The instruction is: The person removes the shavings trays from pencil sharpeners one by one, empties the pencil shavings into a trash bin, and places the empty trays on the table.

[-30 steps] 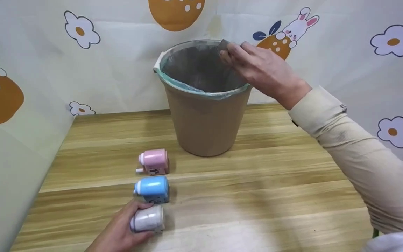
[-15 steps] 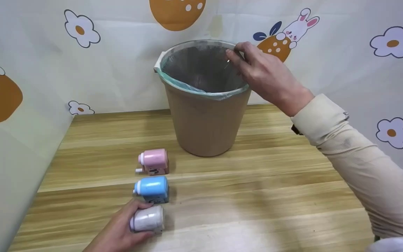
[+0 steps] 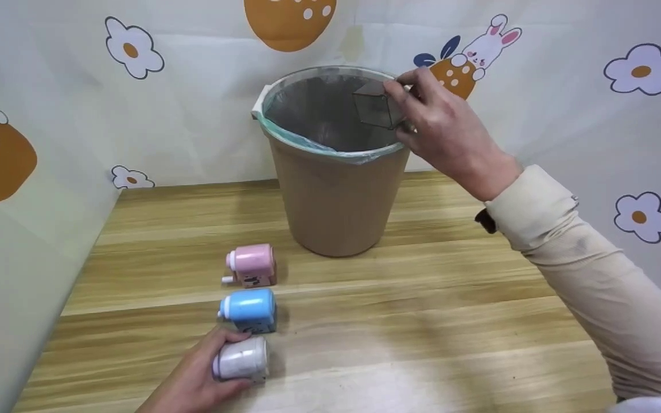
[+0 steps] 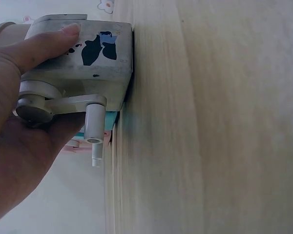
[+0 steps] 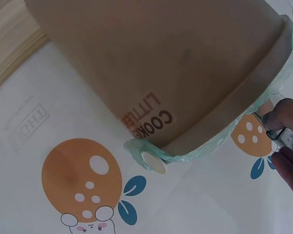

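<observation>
My left hand point(image 3: 193, 370) grips a white pencil sharpener point(image 3: 244, 359) standing on the table at the front left. In the left wrist view its crank point(image 4: 94, 124) sticks out, and the thumb lies across the printed side. At the back, my right hand point(image 3: 445, 123) pinches a clear shavings drawer point(image 3: 372, 110) over the mouth of a brown trash bin point(image 3: 342, 201). That drawer looks see-through, with dark edges. Seen from the right wrist, the drawer point(image 5: 286, 138) sits between thumb and fingers just beyond the bin's rim.
A blue pencil sharpener point(image 3: 252, 304) and a pink one point(image 3: 254, 259) stand in a row beyond the white one. A thin green bag point(image 3: 302, 140) lines the bin. Patterned cloth point(image 3: 193, 115) hangs behind the wooden table point(image 3: 422, 298).
My right hand has shifted slightly right and down and has turned, so the drawer's clear side now shows over the bin. My left hand and the white pencil sharpener stay in place.
</observation>
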Demonstrator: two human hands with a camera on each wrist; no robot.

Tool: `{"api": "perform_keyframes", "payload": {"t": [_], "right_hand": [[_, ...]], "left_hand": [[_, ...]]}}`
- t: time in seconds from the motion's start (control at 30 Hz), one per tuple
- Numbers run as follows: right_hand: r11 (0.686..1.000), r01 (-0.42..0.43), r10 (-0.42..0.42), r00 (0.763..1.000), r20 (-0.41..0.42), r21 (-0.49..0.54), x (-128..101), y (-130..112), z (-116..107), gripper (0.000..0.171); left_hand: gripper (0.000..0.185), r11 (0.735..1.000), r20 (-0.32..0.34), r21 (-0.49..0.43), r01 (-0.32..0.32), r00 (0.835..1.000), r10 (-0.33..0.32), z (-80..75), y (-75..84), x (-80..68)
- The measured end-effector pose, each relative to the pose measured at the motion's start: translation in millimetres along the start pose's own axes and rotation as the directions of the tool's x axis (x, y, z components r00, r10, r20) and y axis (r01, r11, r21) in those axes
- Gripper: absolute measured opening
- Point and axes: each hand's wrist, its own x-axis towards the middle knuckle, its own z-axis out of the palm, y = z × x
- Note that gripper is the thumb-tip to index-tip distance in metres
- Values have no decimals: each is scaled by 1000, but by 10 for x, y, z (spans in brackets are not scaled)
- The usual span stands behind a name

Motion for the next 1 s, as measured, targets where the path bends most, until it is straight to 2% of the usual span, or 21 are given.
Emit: {"api": "perform_keyframes", "payload": {"t": [0.23, 0.4, 0.53, 0.73, 0.83, 1.0], "right_hand": [[986, -71, 73, 997, -8, 152, -28, -7, -41, 50], [961, -151, 157, 988, -7, 231, -88, -36, -60, 53], [936, -218, 226, 974, 2, 275, -145, -83, -62, 52], [912, -267, 287, 958, -18, 311, -189, -142, -53, 48], [888, -309, 331, 944, -5, 341, -215, -173, -51, 50], [821, -398, 417, 908, 46, 408, -268, -227, -74, 53]], "left_hand": [[60, 999, -37, 22, -26, 999, 27, 15, -17, -9], [60, 999, -43, 32, -36, 998, 37, 28, -27, -8], [60, 998, -51, 58, -39, 998, 42, 32, -26, -8], [61, 998, -47, 52, -37, 998, 40, 28, -23, -7], [61, 999, -38, 46, -27, 999, 29, 24, -19, -13], [60, 1000, -24, 29, 1, 1000, 0, 20, -12, -20]]}}
